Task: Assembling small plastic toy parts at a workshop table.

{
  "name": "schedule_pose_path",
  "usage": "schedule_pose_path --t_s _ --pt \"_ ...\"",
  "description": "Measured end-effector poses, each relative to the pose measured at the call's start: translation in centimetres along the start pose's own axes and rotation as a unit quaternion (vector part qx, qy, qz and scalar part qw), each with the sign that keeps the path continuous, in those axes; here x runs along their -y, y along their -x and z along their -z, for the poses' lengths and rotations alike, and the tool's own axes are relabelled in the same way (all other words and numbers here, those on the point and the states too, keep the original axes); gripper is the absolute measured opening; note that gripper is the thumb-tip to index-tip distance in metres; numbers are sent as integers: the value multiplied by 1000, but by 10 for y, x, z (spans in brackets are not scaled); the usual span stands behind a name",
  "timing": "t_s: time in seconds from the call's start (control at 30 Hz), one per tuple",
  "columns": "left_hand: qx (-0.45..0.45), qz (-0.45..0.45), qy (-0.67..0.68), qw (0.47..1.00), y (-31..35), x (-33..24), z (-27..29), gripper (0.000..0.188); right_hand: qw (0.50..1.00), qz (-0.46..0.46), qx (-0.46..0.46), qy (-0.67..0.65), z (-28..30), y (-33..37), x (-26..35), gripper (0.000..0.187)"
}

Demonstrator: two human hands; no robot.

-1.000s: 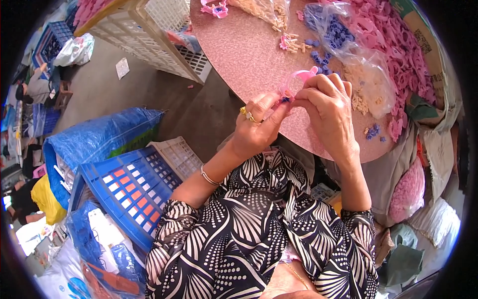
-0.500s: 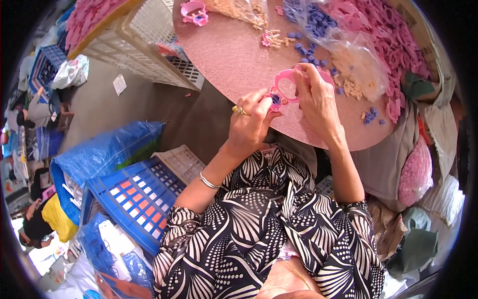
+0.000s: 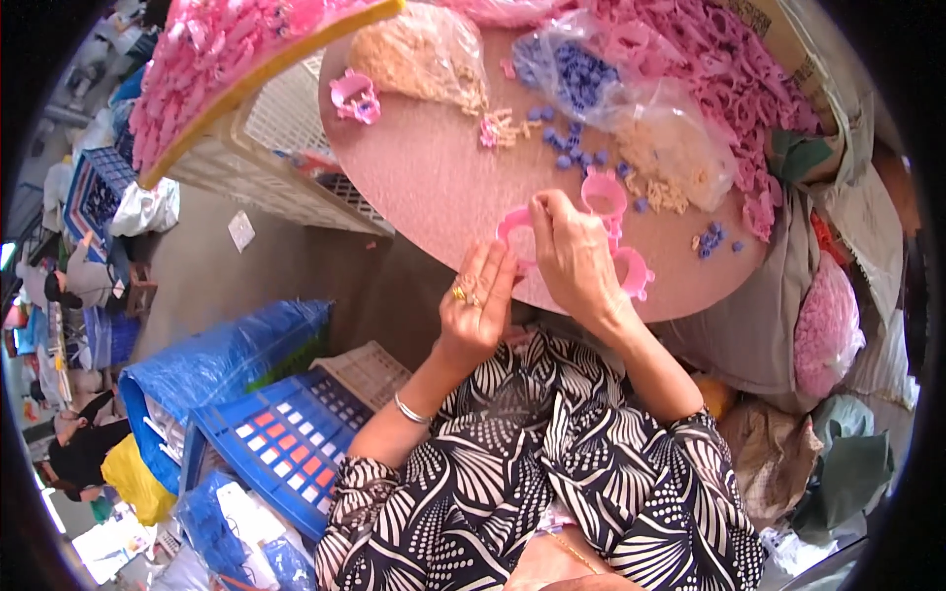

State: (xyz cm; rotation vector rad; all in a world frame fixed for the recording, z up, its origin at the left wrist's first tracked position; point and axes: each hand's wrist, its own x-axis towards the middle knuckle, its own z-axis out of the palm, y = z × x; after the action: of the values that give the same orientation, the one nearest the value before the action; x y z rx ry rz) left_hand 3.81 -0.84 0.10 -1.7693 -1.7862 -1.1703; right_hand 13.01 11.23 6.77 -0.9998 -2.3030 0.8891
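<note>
Two hands meet by the table's near edge: your right hand (image 3: 574,254) seems to pinch a pink ring piece (image 3: 504,226) with bent, closed fingers, while your left hand (image 3: 473,317) lays nearly straight fingers at its lower end, their grip hidden. A slack hold could drop it over that edge; swinging right could knock two pink rings (image 3: 618,209) just beside. Room runs ahead-left across the table (image 3: 434,167), short of the blue parts (image 3: 565,161).

No readable text in this one, folks
Closest thing is some dark printing (image 3: 751,16) on the brown cardboard (image 3: 780,43) up at the top right, but it's way too small to make out.
</note>
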Motion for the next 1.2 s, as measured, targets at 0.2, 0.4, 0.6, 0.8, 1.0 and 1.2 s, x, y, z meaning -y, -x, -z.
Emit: schedule_pose_path --t_s 0.2,0.4,0.6,0.8,1.0,1.2 --pt "-21 279 118 953 0 6 -2 26 993 -16 115 24 5 -38 -5 36" --pt "-129 506 362 772 -10 46 -12 27 945 290 -10 148 -12 -132 -47 14" --pt "-242 534 595 550 -28 48 -1 19 940 255 4 227 -52 -137 -39 33" --pt "-219 551 603 534 -24 58 -1 24 948 170 58 263 -56 -142 -54 26" --pt "-220 558 622 504 -32 61 -3 23 978 149 42 143 -23 -125 -55 16" --pt "-204 538 649 498 -36 64 -10 19 909 -71 211 -353 0 -95 -38 5"
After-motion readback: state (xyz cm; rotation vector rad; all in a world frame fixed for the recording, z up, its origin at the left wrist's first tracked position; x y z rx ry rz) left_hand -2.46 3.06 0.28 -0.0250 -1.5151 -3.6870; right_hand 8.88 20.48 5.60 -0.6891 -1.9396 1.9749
